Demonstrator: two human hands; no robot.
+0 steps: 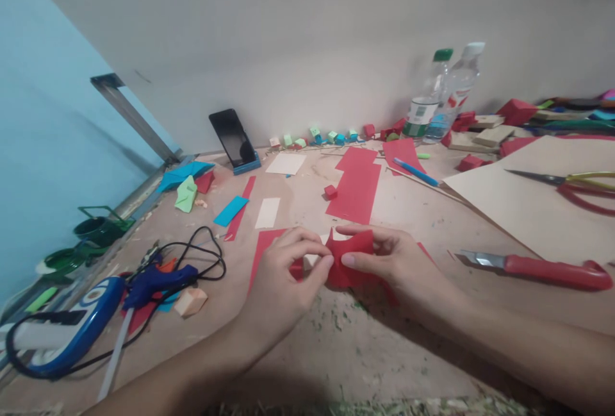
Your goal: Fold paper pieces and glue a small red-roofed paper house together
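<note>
Between my two hands is a folded piece of red paper (353, 250), raised above the table near its front middle. My right hand (391, 256) grips its right side, thumb in front and fingers behind. At the paper's left edge, my left hand (295, 265) pinches with thumb and index finger. A pale piece, partly hidden by my fingers, shows behind the left hand. Under and behind the hands lies more red paper (264, 249). Farther back are a large red sheet (358, 191) and a small red paper cube (330, 192).
At left lies a blue glue gun (158, 281) with a black cord. A phone (233, 137) leans on a stand at the back. Right of my hands are a red-handled utility knife (542, 268) and scissors (567, 180) on a beige sheet (528, 204). Two bottles (425, 105) stand behind.
</note>
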